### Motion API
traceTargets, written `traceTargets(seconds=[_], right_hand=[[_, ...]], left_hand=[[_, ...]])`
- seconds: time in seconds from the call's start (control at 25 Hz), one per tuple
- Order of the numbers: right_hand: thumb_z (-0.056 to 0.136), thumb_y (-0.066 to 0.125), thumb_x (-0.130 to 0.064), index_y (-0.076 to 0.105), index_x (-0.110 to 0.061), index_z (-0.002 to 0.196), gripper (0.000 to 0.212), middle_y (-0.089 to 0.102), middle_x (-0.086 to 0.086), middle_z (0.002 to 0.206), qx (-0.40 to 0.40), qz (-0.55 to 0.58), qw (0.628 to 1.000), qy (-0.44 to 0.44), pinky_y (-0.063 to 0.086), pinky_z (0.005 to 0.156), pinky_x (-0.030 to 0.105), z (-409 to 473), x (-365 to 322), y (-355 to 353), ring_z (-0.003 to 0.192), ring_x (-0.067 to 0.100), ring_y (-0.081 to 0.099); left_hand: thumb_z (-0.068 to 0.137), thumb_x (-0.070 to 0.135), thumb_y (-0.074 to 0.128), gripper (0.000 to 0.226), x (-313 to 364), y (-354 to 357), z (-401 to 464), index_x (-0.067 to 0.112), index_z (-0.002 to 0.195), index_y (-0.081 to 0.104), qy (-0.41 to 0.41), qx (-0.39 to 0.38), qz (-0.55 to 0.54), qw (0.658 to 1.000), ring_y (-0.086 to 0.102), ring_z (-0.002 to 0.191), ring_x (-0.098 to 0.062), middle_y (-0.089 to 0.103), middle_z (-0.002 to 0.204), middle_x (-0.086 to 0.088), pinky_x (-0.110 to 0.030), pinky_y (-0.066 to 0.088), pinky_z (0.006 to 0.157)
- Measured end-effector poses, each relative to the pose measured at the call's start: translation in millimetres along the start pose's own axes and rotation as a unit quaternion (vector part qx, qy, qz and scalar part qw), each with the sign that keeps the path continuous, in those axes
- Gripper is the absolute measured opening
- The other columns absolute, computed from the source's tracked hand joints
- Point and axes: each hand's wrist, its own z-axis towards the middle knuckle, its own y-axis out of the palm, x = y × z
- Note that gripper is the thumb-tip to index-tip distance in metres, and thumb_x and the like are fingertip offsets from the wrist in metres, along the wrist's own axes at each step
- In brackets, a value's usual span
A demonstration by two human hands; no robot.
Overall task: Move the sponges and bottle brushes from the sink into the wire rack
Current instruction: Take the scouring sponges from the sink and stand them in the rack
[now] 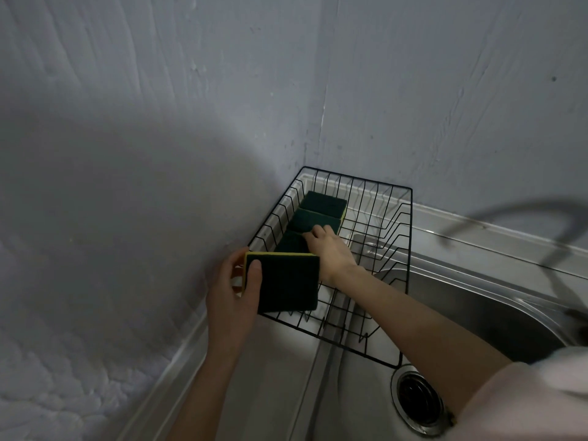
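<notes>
Sponge, dark green scouring face toward the camera and a yellow edge along its top and left side, gripped upright in the left hand at the near-left corner of the wire rack, thumb pressed across the green face and fingers wrapped behind. Held on edge, long axis roughly level and running across the rack's width, lower edge just inside the near rim. Beyond it, three more sponges lined up along the rack's left side: the farthest sponge near the back wall, the middle sponge just before it, and the nearest sponge partly hidden behind the held one. Right hand reaching across from the sink side, forearm over the rack's near-right wires, fingertips curled down onto the row about where the middle and nearest sponges meet; pressing or pinching, cannot tell, with no object lifted in it. Open slot for the held sponge judged to lie directly ahead of the left hand, at the near end of the row, so the coming move likely a short tip forward and down, the left hand being the nearer one and already carrying the piece. Sink of stainless steel below and to the right, drain visible, no sponge or bottle brush seen in the exposed part of the basin. Blurred dark tap sweeping across the right edge.
</notes>
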Motion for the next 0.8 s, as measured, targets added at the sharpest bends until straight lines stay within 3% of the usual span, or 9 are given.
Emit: traceTargets(seconds=[0.12,0.28,0.4,0.48,0.56,0.6,0.68,0.8], right_hand=[[0.084,0.058,-0.016,0.038,-0.007,0.131,0.052,0.043,0.015,0.128,0.005,-0.002,1.000,0.002,0.039,0.097,0.036,5.2,-0.1,7.2,0.116,0.029,0.038],[0.083,0.060,-0.020,0.025,-0.015,0.141,0.068,0.037,0.016,0.131,-0.009,0.010,1.000,-0.007,0.036,0.099,0.036,1.6,1.7,7.0,0.118,0.029,0.036],[0.089,0.053,-0.024,0.034,-0.012,0.137,0.053,0.043,0.014,0.126,0.068,0.174,0.982,0.001,0.037,0.099,0.033,-12.4,4.0,-5.0,0.115,0.025,0.040],[0.095,0.041,-0.026,0.047,-0.009,0.126,0.036,0.054,0.010,0.108,0.101,0.358,0.926,0.068,0.043,0.085,0.030,-27.7,6.2,-14.7,0.096,0.019,0.051],[0.095,0.037,-0.035,0.052,-0.012,0.116,0.035,0.060,0.005,0.093,0.001,0.535,0.833,0.140,0.047,0.069,0.026,-45.4,7.8,-24.7,0.079,0.014,0.056],[0.093,0.038,-0.040,0.052,-0.017,0.114,0.034,0.063,0.007,0.097,-0.069,0.570,0.805,0.150,0.050,0.070,0.024,-53.9,8.4,-26.9,0.081,0.014,0.059],[0.090,0.048,-0.038,0.049,-0.018,0.119,0.036,0.063,0.016,0.113,-0.153,0.561,0.801,0.139,0.055,0.082,0.029,-65.2,6.7,-23.0,0.095,0.021,0.064],[0.087,0.057,-0.022,0.045,-0.007,0.125,0.042,0.061,0.020,0.116,-0.134,0.558,0.800,0.174,0.054,0.089,0.035,-67.4,0.9,-10.3,0.094,0.024,0.062]], left_hand=[[0.088,0.021,0.050,0.021,-2.7,1.2,2.0,0.020,0.108,0.055,0.004,0.004,-0.003,1.000,0.053,0.093,-0.013,0.057,0.104,-0.001,0.004,0.041,0.058],[0.088,0.023,0.050,0.018,-2.1,2.5,4.7,0.025,0.105,0.054,0.005,-0.010,0.012,1.000,0.054,0.096,-0.013,0.057,0.104,0.000,-0.005,0.042,0.061],[0.089,0.025,0.049,0.027,-0.8,2.7,11.1,0.016,0.113,0.055,0.005,-0.026,0.028,0.999,0.053,0.100,-0.015,0.057,0.108,-0.002,-0.022,0.043,0.076],[0.089,0.025,0.049,0.029,0.8,4.3,16.4,0.013,0.115,0.053,0.003,-0.045,0.039,0.998,0.053,0.098,-0.016,0.057,0.107,-0.004,-0.028,0.044,0.079],[0.088,0.023,0.050,0.030,3.1,9.6,20.1,0.010,0.115,0.051,-0.006,-0.060,0.046,0.997,0.054,0.097,-0.019,0.057,0.107,-0.007,-0.033,0.046,0.082],[0.088,0.022,0.051,0.030,4.1,13.6,21.6,0.007,0.114,0.050,-0.013,-0.063,0.053,0.997,0.055,0.098,-0.021,0.058,0.108,-0.009,-0.036,0.047,0.085],[0.087,0.023,0.053,0.032,5.5,21.3,22.9,0.004,0.112,0.049,-0.015,-0.060,0.097,0.993,0.057,0.098,-0.025,0.060,0.110,-0.014,-0.038,0.047,0.085],[0.087,0.023,0.053,0.029,5.4,26.8,22.0,0.001,0.106,0.051,0.003,-0.078,0.183,0.980,0.059,0.097,-0.028,0.063,0.107,-0.018,-0.036,0.046,0.080]])
